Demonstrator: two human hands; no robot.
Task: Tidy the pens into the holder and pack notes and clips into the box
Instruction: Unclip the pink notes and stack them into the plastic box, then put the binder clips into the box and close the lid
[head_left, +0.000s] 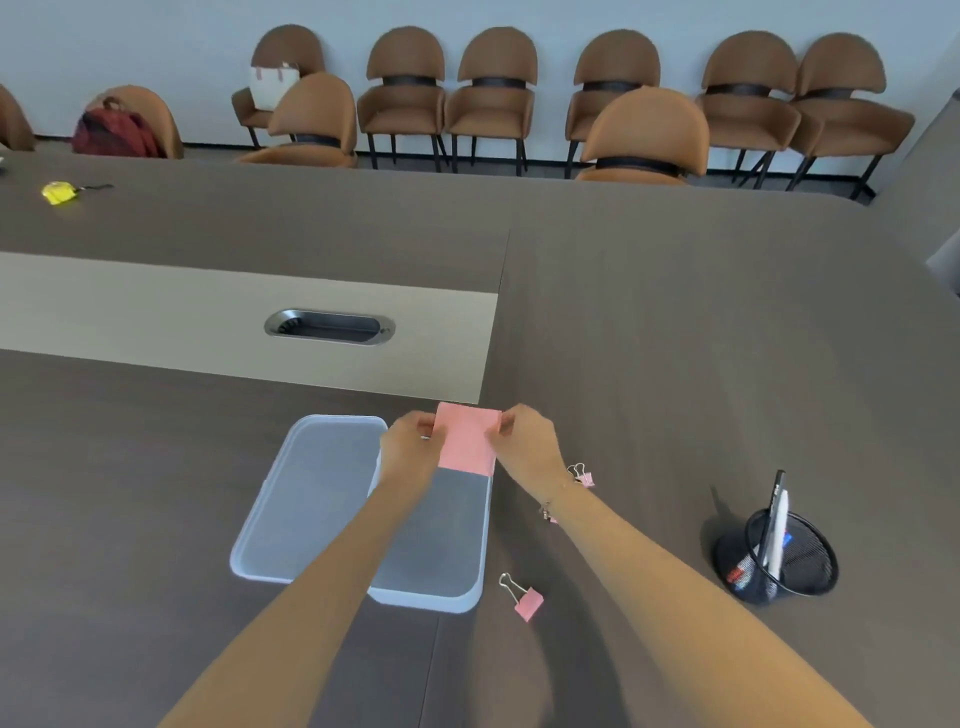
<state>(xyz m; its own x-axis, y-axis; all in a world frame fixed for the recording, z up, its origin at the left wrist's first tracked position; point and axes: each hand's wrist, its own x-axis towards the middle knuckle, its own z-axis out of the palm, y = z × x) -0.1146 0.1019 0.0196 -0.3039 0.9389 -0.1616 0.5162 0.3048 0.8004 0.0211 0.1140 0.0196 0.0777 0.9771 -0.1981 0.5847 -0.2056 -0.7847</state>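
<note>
- i'm on the notes step: my left hand (410, 447) and right hand (524, 441) each pinch one side edge of the square pink pad of sticky notes (466, 439), fingers closed on it from both sides.
- the pad is lifted off the dark brown table (675, 338), hanging over the far end of the clear plastic rectangular box (480, 545), not yet inside.
- the box's translucent lid (306, 499) lies flat just to the left of the box, touching or overlapping it; i can't tell which.
- the pens look done: several stand in the black wire-mesh pen holder (779, 561), off to my right.
- three pink binder clips are out on the table: one near the box's near corner (524, 597), one just beyond my right wrist (583, 474), and one mostly hidden under that wrist (548, 514).
- next, i judge, the pad needs lowering flat onto the box floor, releasing both pinches once it rests.
- then the clips want picking up singly; the hidden one calls for moving my arm first.
</note>
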